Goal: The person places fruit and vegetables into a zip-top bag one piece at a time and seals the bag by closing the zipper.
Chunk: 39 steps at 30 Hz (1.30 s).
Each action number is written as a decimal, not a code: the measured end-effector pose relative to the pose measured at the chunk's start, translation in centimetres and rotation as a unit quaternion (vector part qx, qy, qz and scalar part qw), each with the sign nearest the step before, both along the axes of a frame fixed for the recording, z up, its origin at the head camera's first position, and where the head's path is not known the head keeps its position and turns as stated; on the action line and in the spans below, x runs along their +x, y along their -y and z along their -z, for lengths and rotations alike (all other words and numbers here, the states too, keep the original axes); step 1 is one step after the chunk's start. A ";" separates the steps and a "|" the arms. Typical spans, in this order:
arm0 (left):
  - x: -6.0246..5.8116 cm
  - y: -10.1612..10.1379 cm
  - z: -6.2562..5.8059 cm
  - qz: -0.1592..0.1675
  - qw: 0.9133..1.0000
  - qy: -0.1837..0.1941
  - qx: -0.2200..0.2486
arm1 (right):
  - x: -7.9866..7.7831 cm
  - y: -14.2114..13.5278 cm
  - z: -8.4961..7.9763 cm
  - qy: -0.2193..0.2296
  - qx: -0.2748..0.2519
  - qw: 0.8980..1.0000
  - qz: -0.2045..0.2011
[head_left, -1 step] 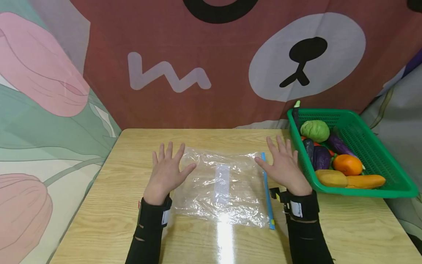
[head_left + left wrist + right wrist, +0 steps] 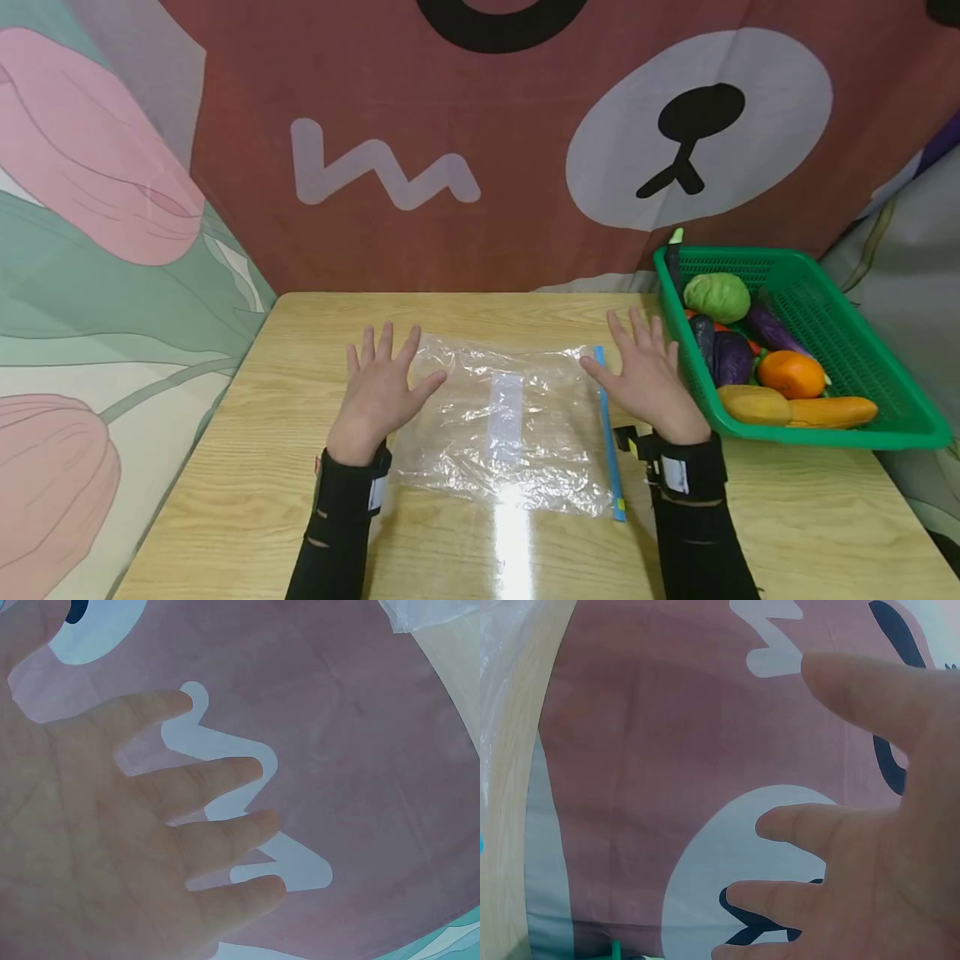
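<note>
A clear plastic zip bag (image 2: 457, 417) lies flat in the middle of the table, its blue slider strip (image 2: 611, 458) along the right edge and a whitish label panel (image 2: 505, 417) at its centre. My left hand (image 2: 381, 396) is held over the bag's left edge, fingers spread and straight. Over the strip's upper end, my right hand (image 2: 648, 375) is likewise spread, its thumb toward the bag. Both palms show bare in the wrist views, the left palm (image 2: 82, 825) and the right palm (image 2: 885, 877), with nothing held.
At the table's right stands a green plastic basket (image 2: 892, 358). It holds a cabbage (image 2: 717, 297), eggplants (image 2: 732, 358), an orange round vegetable (image 2: 791, 375) and yellow-orange long ones (image 2: 832, 412). A brown bear-print cloth (image 2: 525, 233) hangs behind the wooden table (image 2: 225, 500).
</note>
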State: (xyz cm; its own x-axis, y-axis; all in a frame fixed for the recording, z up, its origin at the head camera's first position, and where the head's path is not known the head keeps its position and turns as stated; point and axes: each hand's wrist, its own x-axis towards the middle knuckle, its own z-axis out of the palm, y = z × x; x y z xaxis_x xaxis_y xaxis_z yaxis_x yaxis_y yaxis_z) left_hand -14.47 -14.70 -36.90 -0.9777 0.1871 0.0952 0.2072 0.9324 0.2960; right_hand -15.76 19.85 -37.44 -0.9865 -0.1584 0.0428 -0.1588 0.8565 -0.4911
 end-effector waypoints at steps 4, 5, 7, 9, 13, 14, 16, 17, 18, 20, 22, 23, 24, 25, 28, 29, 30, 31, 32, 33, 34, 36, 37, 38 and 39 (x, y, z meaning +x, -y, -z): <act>0.1 0.0 -0.1 -0.002 1.000 -0.003 -0.001 | -0.1 0.0 0.1 -0.001 0.002 1.000 0.000; 0.1 0.0 -0.1 -0.002 1.000 -0.002 -0.002 | -0.1 0.0 0.1 0.000 0.003 1.000 0.000; 0.1 -0.1 -0.1 -0.003 1.000 -0.002 -0.003 | -0.1 0.0 0.2 0.005 0.006 1.000 0.000; 0.1 -0.2 -0.2 -0.003 1.000 -0.002 0.000 | -0.2 0.0 0.0 0.006 0.007 1.000 0.000; 0.1 -0.2 -0.1 -0.005 1.000 0.000 0.002 | -0.2 0.1 0.0 0.007 0.010 1.000 0.000; 0.1 -0.2 0.0 -0.005 1.000 0.001 0.000 | -0.2 0.2 0.0 0.008 0.010 1.000 0.001; 0.1 -0.2 0.0 -0.006 1.000 0.003 -0.001 | -0.1 0.2 -0.1 0.010 0.012 1.000 0.001; 0.1 -0.1 0.0 -0.005 1.000 0.003 -0.001 | -0.1 0.3 -0.1 0.011 0.013 1.000 0.001; 0.1 -0.1 0.0 -0.005 1.000 0.003 -0.001 | -0.1 0.3 -0.2 0.012 0.013 1.000 0.001; 0.0 -0.1 0.0 -0.005 1.000 0.000 -0.002 | 0.0 0.3 -0.3 0.011 0.011 1.000 0.003; 0.0 0.0 0.0 -0.005 1.000 -0.001 -0.002 | 0.0 0.3 -0.3 0.009 0.008 1.000 0.003; 0.0 0.0 0.0 -0.006 1.000 -0.001 -0.003 | 0.0 0.3 -0.3 0.007 0.008 1.000 0.004; 0.0 0.0 0.0 -0.006 1.000 0.000 -0.002 | 0.0 0.3 -0.3 0.006 0.008 1.000 0.004; 0.0 0.1 -0.1 -0.007 1.000 0.002 -0.002 | 0.0 0.4 -0.2 0.006 0.007 1.000 0.004; 0.1 0.2 -0.1 -0.008 1.000 0.006 0.001 | 0.0 0.4 -0.1 0.003 0.010 1.000 0.003; 0.1 0.1 -0.1 -0.008 1.000 0.007 0.001 | 0.0 0.5 -0.1 0.001 0.010 1.000 0.001; 0.1 0.1 -0.2 -0.008 1.000 0.008 0.001 | 0.0 0.6 0.0 0.001 0.010 1.000 -0.001; 0.1 0.1 -0.2 -0.008 1.000 0.008 0.002 | 0.1 0.7 0.0 0.002 0.009 1.000 -0.003; 0.2 0.0 -0.2 -0.006 1.000 0.007 0.002 | 0.1 0.8 0.0 0.003 0.008 1.000 -0.007; 0.2 -0.1 -0.2 -0.004 1.000 0.008 0.003 | 0.1 0.9 0.0 0.002 0.005 1.000 -0.011; 0.2 -0.2 -0.2 -0.001 1.000 0.008 0.005 | 0.1 1.0 0.0 0.005 0.000 1.000 -0.014; 0.2 -0.4 -0.2 0.006 1.000 0.011 0.003 | 0.2 1.3 0.1 0.013 -0.008 1.000 -0.020; 0.2 -0.5 -0.1 0.011 1.000 0.013 0.003 | 0.2 1.4 0.1 0.018 -0.012 0.999 -0.023; 0.2 -0.6 0.0 0.014 1.000 0.017 0.001 | 0.3 1.5 0.2 0.022 -0.015 0.999 -0.024; 0.3 -0.6 0.1 0.018 1.000 0.021 0.001 | 0.3 1.6 0.3 0.026 -0.017 0.999 -0.025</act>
